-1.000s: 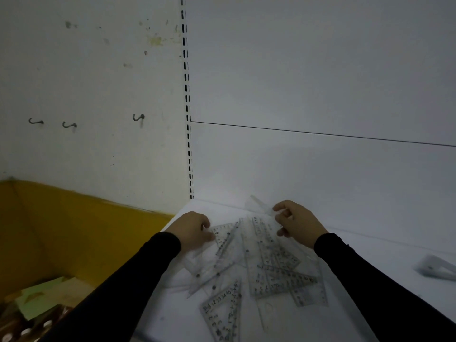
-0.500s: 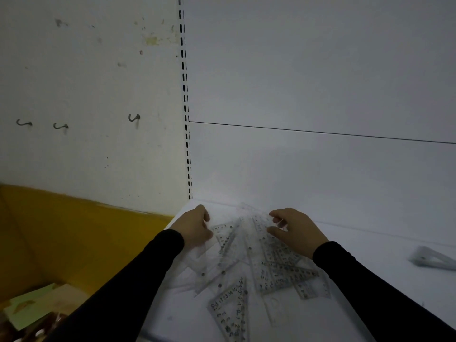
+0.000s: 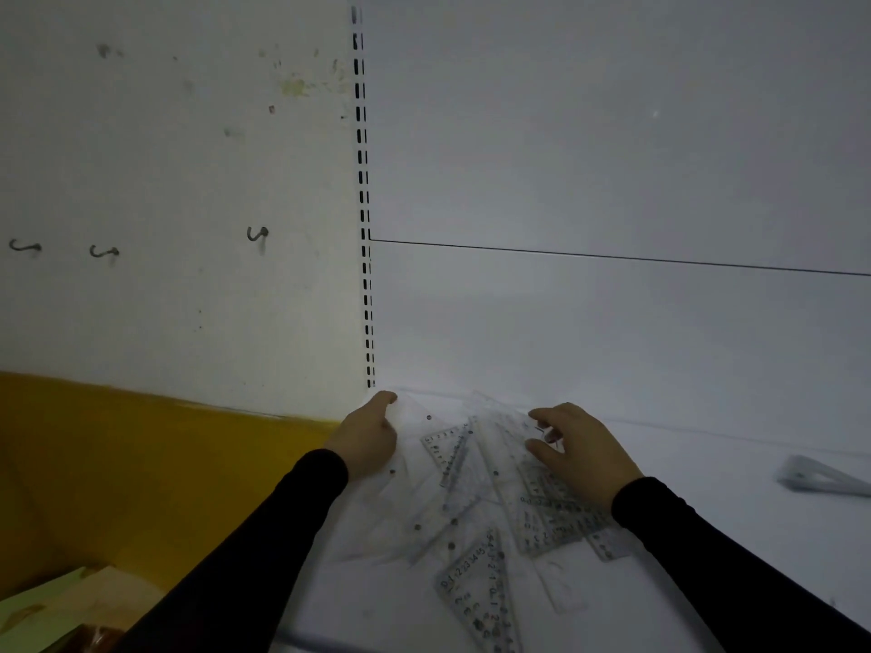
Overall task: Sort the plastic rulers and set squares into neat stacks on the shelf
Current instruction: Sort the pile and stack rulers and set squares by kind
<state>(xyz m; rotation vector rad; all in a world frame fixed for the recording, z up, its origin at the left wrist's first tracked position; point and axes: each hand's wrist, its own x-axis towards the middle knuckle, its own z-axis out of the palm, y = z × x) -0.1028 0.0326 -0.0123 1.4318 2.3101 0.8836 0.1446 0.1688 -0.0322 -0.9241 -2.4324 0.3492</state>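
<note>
Between both hands (image 3: pixel 367 438) (image 3: pixel 577 447), clear rulers (image 3: pixel 476 501) lie scattered, touching each grip.

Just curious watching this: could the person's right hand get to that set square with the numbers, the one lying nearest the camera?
Probably yes. The set square lies flat on the shelf, apart from the right hand, uncovered, with nothing between them.

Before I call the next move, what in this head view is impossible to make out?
- Count and kinds in the pile of clear rulers and set squares: transparent, overlapping, dim.
- What the left hand holds or presses: its palm hides it.
- What the right hand touches with its fingertips: blurred.
- White object on the shelf: cut by the right edge.
</note>
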